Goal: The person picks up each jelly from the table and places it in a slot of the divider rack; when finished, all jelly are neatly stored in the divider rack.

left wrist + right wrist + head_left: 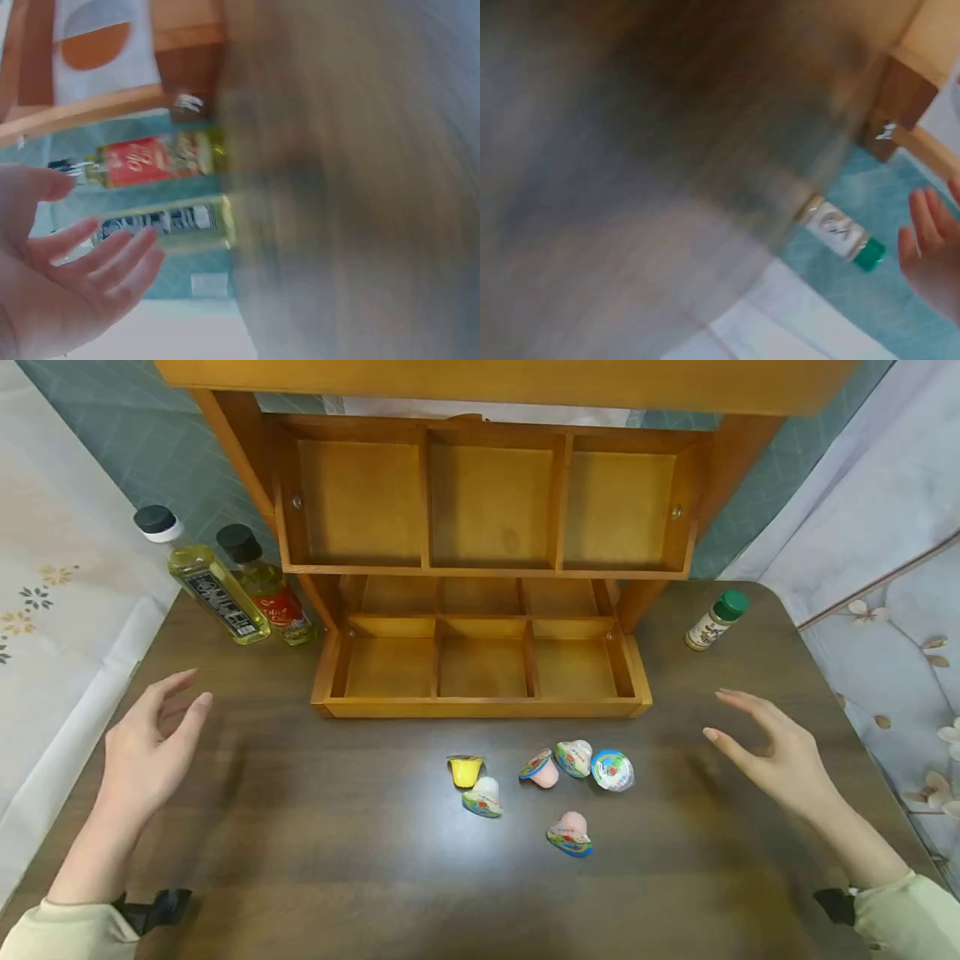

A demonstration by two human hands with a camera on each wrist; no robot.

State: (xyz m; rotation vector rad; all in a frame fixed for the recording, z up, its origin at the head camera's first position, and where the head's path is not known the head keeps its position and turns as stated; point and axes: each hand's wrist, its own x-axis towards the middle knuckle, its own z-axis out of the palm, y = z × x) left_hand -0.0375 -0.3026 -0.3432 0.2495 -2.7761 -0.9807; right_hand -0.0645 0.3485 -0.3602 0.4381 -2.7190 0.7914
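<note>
My left hand (153,747) hovers over the left part of the table, fingers relaxed and holding nothing. The nearest things to it are two oil bottles, one with a dark label (221,597) and one with a red label (279,602). On the right, my right hand (776,760) is in the air with loosely bent fingers, below a green-capped seasoning jar (716,620). Between the hands lie several small cups: a yellow one (466,771), a white one (483,797), pink ones (572,833) (540,768), another white one (574,757) and one lid-up (612,770).
A wooden shelf (480,708) stands at the back of the table (337,827), with three compartments in its lower tray and three in its upper tray (491,568). Patterned cloths hang left (45,652) and right (870,543). Both wrist views are partly blurred.
</note>
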